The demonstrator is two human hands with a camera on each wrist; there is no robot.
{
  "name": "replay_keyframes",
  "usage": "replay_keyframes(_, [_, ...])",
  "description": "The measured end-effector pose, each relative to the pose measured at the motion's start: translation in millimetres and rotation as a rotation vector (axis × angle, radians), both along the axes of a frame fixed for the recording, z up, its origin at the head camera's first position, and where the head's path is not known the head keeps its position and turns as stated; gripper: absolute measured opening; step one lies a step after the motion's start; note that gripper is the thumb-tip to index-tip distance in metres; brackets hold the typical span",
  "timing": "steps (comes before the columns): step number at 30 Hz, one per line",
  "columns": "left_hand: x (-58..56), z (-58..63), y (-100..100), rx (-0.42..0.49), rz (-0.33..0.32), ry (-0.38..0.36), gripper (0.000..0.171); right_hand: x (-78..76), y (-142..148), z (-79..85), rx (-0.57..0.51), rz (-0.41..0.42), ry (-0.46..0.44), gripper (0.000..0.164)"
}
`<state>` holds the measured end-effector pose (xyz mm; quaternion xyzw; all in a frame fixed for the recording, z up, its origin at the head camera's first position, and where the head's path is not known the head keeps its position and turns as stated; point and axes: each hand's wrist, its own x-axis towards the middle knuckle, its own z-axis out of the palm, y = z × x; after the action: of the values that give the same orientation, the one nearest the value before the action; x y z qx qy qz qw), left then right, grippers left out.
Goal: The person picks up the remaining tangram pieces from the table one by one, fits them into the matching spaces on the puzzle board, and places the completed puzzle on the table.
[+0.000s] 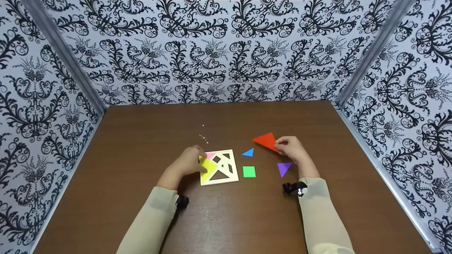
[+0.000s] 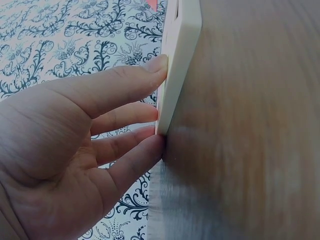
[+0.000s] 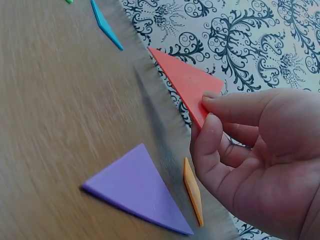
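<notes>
A white tangram board (image 1: 235,173) lies flat on the table, with a yellow piece (image 1: 209,165) and a pink piece (image 1: 210,155) in its left part and several open cutouts elsewhere. My left hand (image 1: 186,163) holds the board at its left side; in the left wrist view the thumb rests on top and fingertips touch the edge. A red triangle (image 3: 187,82) is pinched between thumb and fingers of my right hand (image 1: 292,149), raised off the table and tilted. Below that hand lie a purple triangle (image 3: 140,192) and an orange piece (image 3: 193,192).
Between board and right hand, a small blue triangle (image 1: 249,152) and a green square (image 1: 249,171) lie on the brown table (image 1: 226,215). Tiny light specks (image 1: 203,137) show behind the board. Patterned walls (image 1: 212,53) enclose the table's back and sides.
</notes>
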<state>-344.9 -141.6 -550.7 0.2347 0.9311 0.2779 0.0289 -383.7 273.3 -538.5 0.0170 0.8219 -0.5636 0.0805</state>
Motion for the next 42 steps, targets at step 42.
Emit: replay_keyframes(42, [0.9, 3.0, 1, -0.011, 0.01, -0.013, 0.046, 3.7, -24, 5.0, 0.085, 0.15, 0.069, 0.017])
